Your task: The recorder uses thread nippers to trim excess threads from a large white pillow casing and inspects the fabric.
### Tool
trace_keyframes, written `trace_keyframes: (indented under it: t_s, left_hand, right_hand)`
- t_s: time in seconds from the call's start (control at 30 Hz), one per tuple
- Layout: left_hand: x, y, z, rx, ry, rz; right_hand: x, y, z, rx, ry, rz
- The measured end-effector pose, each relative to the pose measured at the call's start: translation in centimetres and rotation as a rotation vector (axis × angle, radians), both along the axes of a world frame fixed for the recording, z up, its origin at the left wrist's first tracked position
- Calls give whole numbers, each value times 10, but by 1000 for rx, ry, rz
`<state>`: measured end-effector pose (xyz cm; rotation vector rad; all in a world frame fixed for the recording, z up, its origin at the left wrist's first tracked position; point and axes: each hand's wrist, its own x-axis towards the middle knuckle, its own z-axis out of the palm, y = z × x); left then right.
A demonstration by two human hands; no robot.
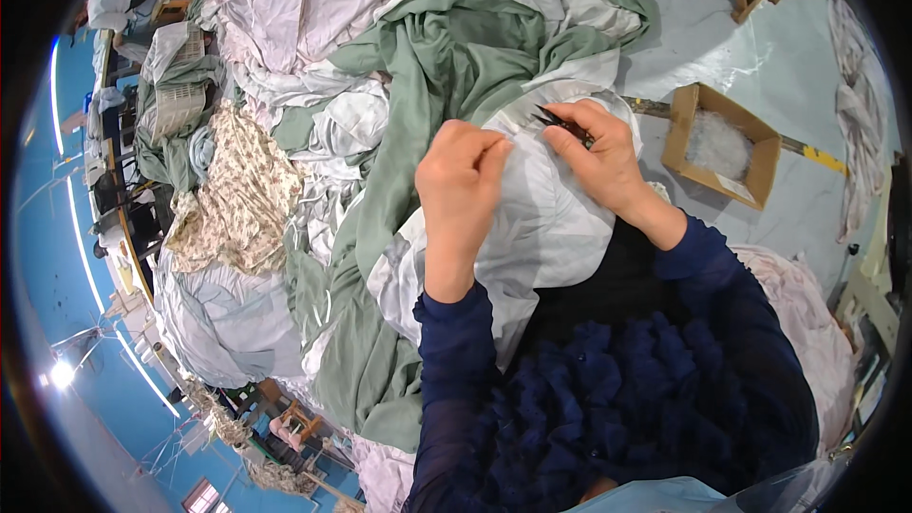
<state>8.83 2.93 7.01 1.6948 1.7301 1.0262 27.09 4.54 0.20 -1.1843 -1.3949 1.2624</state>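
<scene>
My right hand (608, 160) is closed around small black thread snips (568, 126), their pointed blades aimed at my left hand. Opposite it, my left hand (461, 180) pinches thumb against fingers above the cloth; something small and pale shows at the fingertips, too fine to name. Beneath both hands spreads a white cloth (556, 218), partly over my lap. Joined or lying against it is a green cloth (427, 76), bunched in thick folds to the left and beyond.
An open cardboard box (679, 138) with whitish fluffy scraps stands at the right. Pale pink fabric (285, 0) is heaped at the far side, floral fabric (237, 199) at the left. More pink cloth (793, 299) lies by my right elbow. Other people and workbenches appear at far left.
</scene>
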Motion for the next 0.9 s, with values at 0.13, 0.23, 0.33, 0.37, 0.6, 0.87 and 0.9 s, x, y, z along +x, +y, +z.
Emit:
trace_keyframes:
  t_s: [0.13, 0.23, 0.33, 0.37, 0.6, 0.87, 0.9]
  left_hand:
    - [5, 4, 6, -129, 200, -123]
    - [7, 11, 8, -83, 394, -228]
    - [9, 11, 5, -45, 553, -284]
    - [8, 10, 4, -37, 596, -289]
    - [0, 0, -10, 7, 191, -91]
    - [-15, -16, -19, -201, -405, 263]
    - [-15, -18, -20, -200, -403, 265]
  right_hand:
    - [0, -1, -2, -53, 59, 7]
    - [1, -2, -3, -50, 71, 18]
    - [0, -3, -4, -65, 89, 31]
    - [0, -3, -3, -48, 64, 44]
    - [2, -4, 0, 1, 3, 57]
    - [-3, -4, 21, 201, -192, 144]
    - [-3, -4, 23, 233, -250, 168]
